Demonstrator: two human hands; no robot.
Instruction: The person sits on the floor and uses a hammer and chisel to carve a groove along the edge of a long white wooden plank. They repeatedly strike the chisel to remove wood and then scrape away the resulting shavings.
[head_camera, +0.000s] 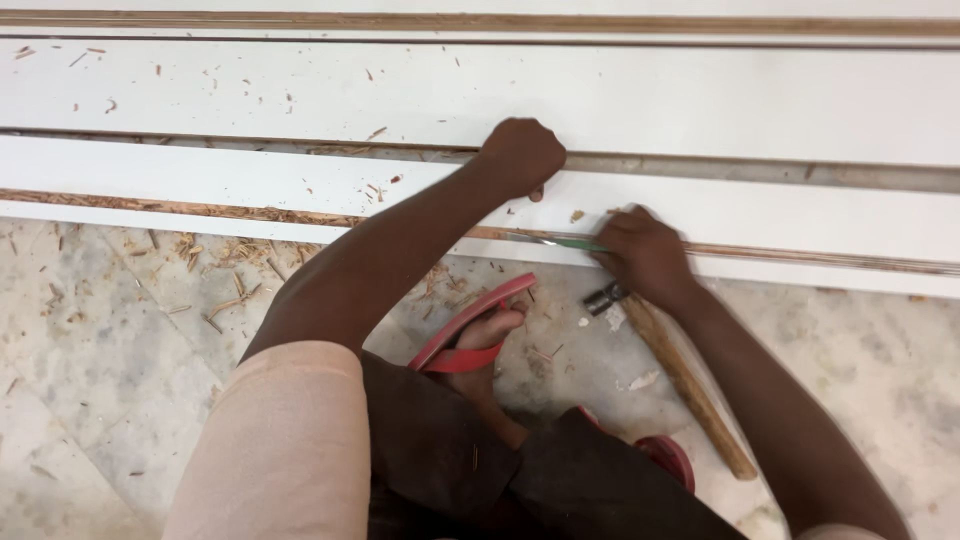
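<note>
My left hand (520, 155) is curled into a fist on the upper edge of a long white board (250, 175), gripping that edge. My right hand (645, 255) is closed on a thin tool with a green handle and a metal blade (545, 241). The blade lies flat along the board's raw brown front edge (150, 205), pointing left. A hammer with a wooden handle (685, 380) lies on the floor just under my right wrist, its metal head (605, 298) near the board.
More white boards (600, 95) lie side by side beyond the first, scattered with wood shavings. Chips and splinters litter the marble floor (110, 330). My foot in a red sandal (470, 330) rests close to the board.
</note>
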